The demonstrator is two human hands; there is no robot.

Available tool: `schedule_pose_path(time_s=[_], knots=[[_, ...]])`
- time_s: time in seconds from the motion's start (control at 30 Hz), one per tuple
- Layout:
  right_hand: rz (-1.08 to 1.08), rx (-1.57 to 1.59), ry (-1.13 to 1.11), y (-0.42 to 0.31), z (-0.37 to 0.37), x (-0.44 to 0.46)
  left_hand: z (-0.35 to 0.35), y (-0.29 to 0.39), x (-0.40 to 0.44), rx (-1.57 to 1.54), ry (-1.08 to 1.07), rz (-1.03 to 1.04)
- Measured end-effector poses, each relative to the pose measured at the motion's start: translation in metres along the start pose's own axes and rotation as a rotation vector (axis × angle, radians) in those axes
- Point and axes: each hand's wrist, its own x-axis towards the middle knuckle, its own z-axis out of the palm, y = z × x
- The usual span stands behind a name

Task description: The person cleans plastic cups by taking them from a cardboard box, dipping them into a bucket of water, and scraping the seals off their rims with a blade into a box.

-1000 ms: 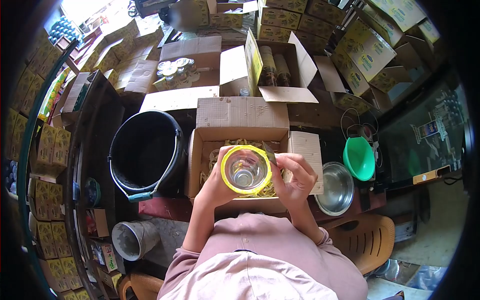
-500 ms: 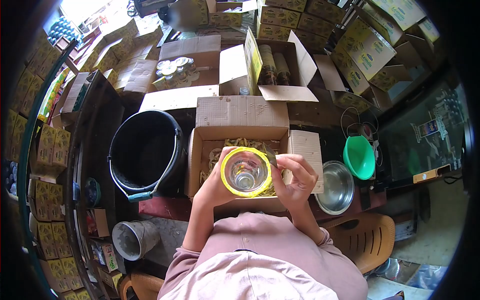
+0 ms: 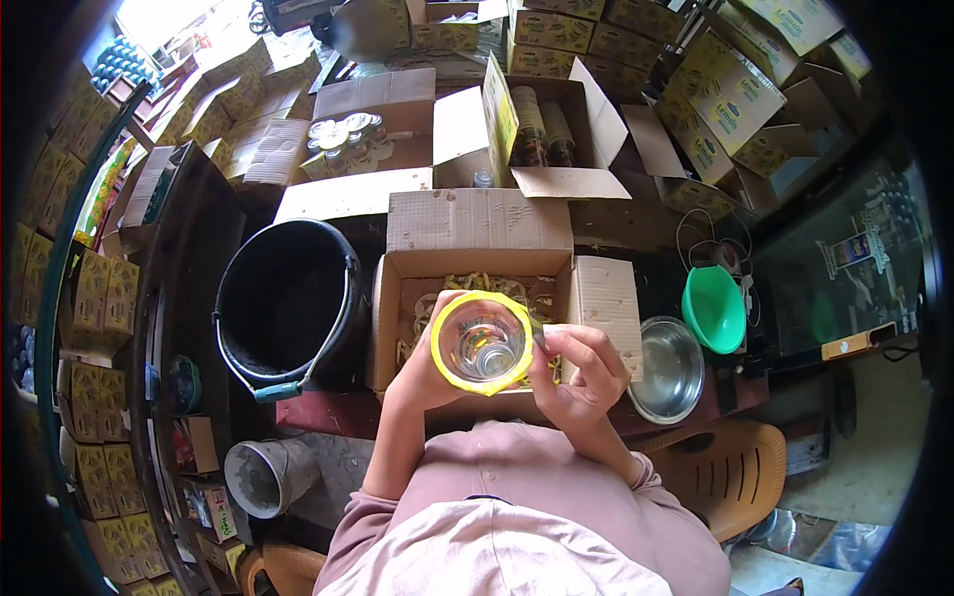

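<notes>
My left hand [image 3: 425,360] is wrapped around the side of a clear round container with a yellow rim [image 3: 443,370], its mouth tilted up toward me. Through the mouth I see a clear round shape at the bottom. At the rim's right side, my right hand [image 3: 581,377] pinches a small dark flat piece [image 3: 538,334], perhaps a blade; its kind is not clear. Beneath both hands stands an open cardboard box [image 3: 480,221] with yellowish strips [image 3: 537,288] lying inside.
A black bucket [image 3: 231,313] stands left of the box. A metal bowl [image 3: 686,370] and a green bowl [image 3: 717,308] sit at the right. Behind are open cartons, one with lidded jars [image 3: 346,139]. A brown chair [image 3: 730,467] is at my right.
The container has shifted slightly left and tilted, so its inner bottom shows further right. My right hand and the dark piece have moved a little down along the rim.
</notes>
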Motion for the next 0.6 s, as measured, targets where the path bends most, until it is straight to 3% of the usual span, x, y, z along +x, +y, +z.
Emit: schedule_pose_path(time_s=[0.17,0.27,0.3,0.6], knots=[[0.112,0.043,0.028,-0.002,0.0,0.002,0.003,0.003,-0.001,0.001,-0.028,-0.001],[0.119,0.06,0.041,-0.004,-0.002,0.002,0.007,-0.003,-0.003,-0.325,0.029,-0.103],[0.116,0.06,0.046,-0.005,-0.003,0.002,0.005,-0.004,-0.004,-0.328,0.002,-0.177],[0.046,0.02,0.023,-0.013,-0.001,0.002,0.005,-0.005,-0.002,-0.235,0.012,-0.107]])
